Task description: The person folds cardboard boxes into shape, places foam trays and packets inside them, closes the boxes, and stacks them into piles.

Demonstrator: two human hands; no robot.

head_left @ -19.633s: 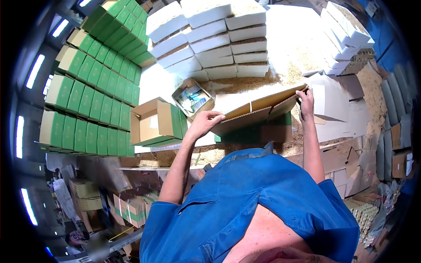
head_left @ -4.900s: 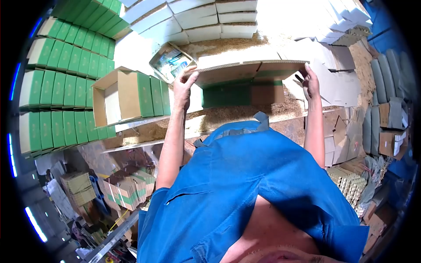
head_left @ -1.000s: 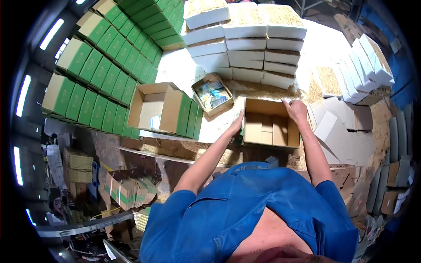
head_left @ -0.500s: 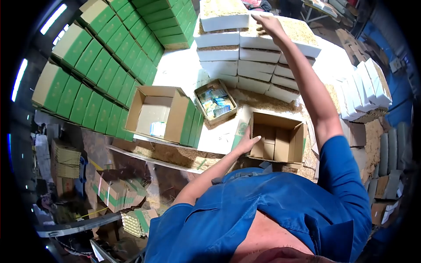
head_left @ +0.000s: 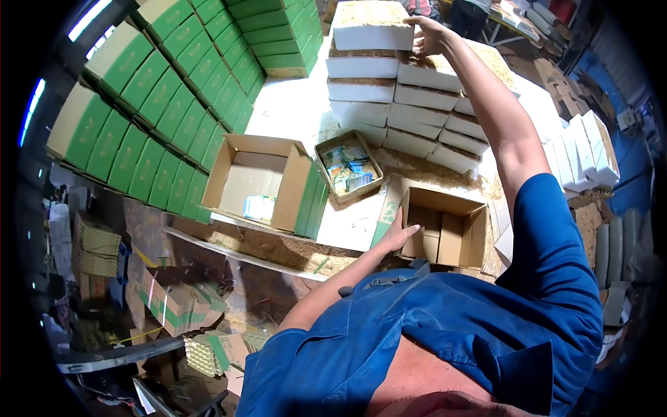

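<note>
My left hand (head_left: 399,235) grips the left wall of an open cardboard box (head_left: 476,240), thumb inside and fingers outside. Folded flaps show on the bottom of that box. Far forward, my right hand (head_left: 432,36) reaches to the right end of the topmost white block (head_left: 372,36), which has a tan, crumbly top. Its fingers are slightly apart at the block's corner; whether they press on it I cannot tell. Below, more white blocks (head_left: 417,117) are stacked in several layers.
Left of my box stand a bin of small blue packets (head_left: 351,167) and another open carton (head_left: 267,177) with packets inside. Green boxes (head_left: 149,97) form a high wall at left. White blocks (head_left: 580,149) lean at right. Flattened cartons (head_left: 177,302) lie lower left.
My right hand has come to the right end of the topmost block, its fingers less stretched. The view has shifted slightly. My left hand keeps its hold on the box.
</note>
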